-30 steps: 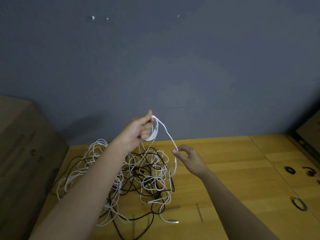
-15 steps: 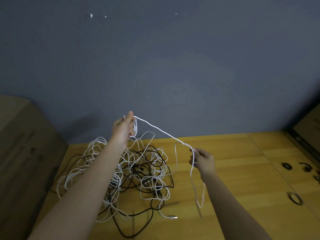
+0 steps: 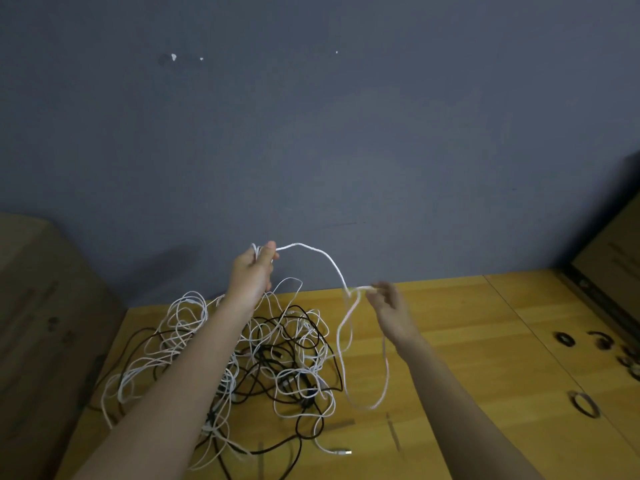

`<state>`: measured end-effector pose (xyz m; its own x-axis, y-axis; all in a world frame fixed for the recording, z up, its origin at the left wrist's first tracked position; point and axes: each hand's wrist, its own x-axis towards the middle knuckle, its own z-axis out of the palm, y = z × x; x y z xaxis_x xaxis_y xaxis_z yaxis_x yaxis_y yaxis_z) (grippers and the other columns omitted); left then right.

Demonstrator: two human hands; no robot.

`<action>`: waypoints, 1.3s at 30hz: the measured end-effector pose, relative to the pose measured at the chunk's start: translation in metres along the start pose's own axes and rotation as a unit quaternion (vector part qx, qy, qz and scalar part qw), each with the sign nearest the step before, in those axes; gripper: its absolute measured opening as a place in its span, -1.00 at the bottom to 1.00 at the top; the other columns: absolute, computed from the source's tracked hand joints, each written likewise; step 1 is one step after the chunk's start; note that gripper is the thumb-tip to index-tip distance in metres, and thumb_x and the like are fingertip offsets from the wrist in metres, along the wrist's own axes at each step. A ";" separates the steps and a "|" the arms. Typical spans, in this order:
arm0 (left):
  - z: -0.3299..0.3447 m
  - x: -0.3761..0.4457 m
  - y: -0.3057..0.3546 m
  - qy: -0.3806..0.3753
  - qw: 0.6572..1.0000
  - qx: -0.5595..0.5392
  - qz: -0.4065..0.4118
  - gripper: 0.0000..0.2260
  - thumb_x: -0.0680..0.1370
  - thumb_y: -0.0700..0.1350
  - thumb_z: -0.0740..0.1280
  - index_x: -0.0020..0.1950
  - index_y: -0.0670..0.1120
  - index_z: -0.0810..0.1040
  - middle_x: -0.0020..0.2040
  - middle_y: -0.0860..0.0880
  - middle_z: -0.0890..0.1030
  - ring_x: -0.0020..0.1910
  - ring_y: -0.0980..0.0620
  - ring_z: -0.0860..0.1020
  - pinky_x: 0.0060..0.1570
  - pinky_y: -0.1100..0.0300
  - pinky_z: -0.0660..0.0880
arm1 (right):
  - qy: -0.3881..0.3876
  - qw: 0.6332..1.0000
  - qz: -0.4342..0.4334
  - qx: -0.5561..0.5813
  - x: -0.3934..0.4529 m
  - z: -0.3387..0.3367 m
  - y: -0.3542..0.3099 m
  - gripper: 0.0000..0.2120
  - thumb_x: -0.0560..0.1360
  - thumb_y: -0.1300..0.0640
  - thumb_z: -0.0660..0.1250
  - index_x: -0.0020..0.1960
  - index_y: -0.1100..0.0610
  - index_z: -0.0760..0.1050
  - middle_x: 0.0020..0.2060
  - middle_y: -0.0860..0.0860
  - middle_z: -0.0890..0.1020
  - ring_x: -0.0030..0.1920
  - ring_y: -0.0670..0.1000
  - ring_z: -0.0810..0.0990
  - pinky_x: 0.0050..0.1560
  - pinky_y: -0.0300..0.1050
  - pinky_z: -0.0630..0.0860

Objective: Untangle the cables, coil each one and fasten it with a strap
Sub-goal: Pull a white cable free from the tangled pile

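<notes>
The left hand [image 3: 252, 271] holds the gathered turns of a thin white cable [image 3: 325, 259] in a closed grip, raised above the tangled heap of white and black cables [image 3: 263, 355] on the yellow wooden desk [image 3: 467, 323]. From that grip the cable now sags rather than running taut to the right hand [image 3: 388, 303], which seems to pinch it, though blurred; below, a longer loop hangs free, ready for another turn.

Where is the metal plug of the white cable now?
In the head view the metal plug lies flat on the wooden table, near its front edge, just right of the tangled cables and below the right hand.
</notes>
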<state>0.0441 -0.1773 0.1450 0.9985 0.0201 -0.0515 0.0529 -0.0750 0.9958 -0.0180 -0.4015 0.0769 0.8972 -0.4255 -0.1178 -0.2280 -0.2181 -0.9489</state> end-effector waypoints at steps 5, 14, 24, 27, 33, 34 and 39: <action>0.012 -0.011 0.009 -0.084 0.992 0.089 0.036 -0.74 0.65 0.02 0.17 -0.02 -0.14 0.52 -0.40 0.02 0.34 -0.47 0.08 0.31 -0.39 0.25 0.34 | -0.099 0.986 -0.100 -0.094 -0.015 0.013 -0.012 -0.62 0.58 -0.13 0.19 0.37 -0.07 0.38 0.32 -0.07 0.37 0.39 -0.04 0.23 0.37 -0.11 0.15; 0.012 -0.006 0.005 -0.023 0.994 0.088 0.058 -0.74 0.64 0.03 0.15 -0.07 -0.12 0.47 -0.35 0.03 0.36 -0.40 0.08 0.35 -0.30 0.15 0.32 | -0.266 0.938 -0.018 0.221 -0.042 0.044 -0.027 -0.56 0.60 -0.18 0.03 -0.11 0.16 0.46 -0.49 0.00 0.38 -0.44 0.00 0.41 -0.26 -0.12 0.52; -0.007 -0.034 0.022 -0.402 0.910 -0.072 -0.070 -0.63 0.56 0.15 0.10 -0.32 -0.07 0.32 -0.49 0.06 0.22 -0.57 0.15 0.14 -0.50 0.29 0.17 | 0.040 0.973 -0.226 -0.040 0.007 0.008 -0.079 -0.81 0.61 0.09 0.22 -0.06 0.04 0.60 -0.51 -0.18 0.44 -0.46 -0.22 0.36 -0.40 -0.35 0.27; 0.002 -0.041 0.037 -0.391 0.893 -0.216 -0.059 -0.74 0.56 0.00 0.14 -0.26 -0.11 0.36 -0.50 0.06 0.28 -0.60 0.19 0.16 -0.56 0.34 0.20 | -0.113 0.976 -0.163 -0.086 -0.005 0.030 -0.061 -0.71 0.60 0.02 0.21 -0.27 0.01 0.54 -0.60 -0.14 0.43 -0.56 -0.21 0.31 -0.43 -0.26 0.26; 0.012 -0.028 0.025 -0.197 0.952 -0.234 0.005 -0.83 0.67 -0.19 0.06 -0.02 -0.14 0.42 -0.25 0.00 0.42 -0.50 0.17 0.32 -0.29 0.30 0.47 | -0.299 0.950 -0.022 0.083 -0.050 0.059 0.005 -0.72 0.63 -0.05 0.12 0.15 0.03 0.54 -0.40 0.05 0.50 -0.47 -0.02 0.41 -0.49 -0.23 0.35; 0.013 -0.024 0.019 -0.161 0.966 -0.200 0.013 -0.82 0.68 -0.16 0.04 0.05 -0.14 0.41 -0.21 0.00 0.44 -0.48 0.17 0.37 -0.21 0.26 0.50 | -0.306 0.948 -0.019 0.083 -0.056 0.061 0.011 -0.72 0.64 -0.04 0.12 0.18 0.04 0.51 -0.40 0.06 0.50 -0.47 -0.02 0.41 -0.49 -0.23 0.34; 0.018 -0.013 -0.008 -0.082 0.994 -0.007 0.067 -0.77 0.69 -0.13 0.02 0.33 -0.13 0.24 -0.08 0.06 0.48 -0.43 0.25 0.48 -0.27 0.42 0.44 | -0.303 0.925 -0.157 -0.170 -0.076 0.065 0.029 -0.77 0.65 0.00 0.10 0.18 0.07 0.45 -0.45 -0.07 0.47 -0.41 -0.06 0.47 -0.31 -0.12 0.38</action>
<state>0.0314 -0.1945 0.1365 0.9860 -0.1514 0.0703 -0.0791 -0.0530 0.9955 -0.0681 -0.3180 0.0390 0.9631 0.2526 -0.0924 0.0661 -0.5554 -0.8289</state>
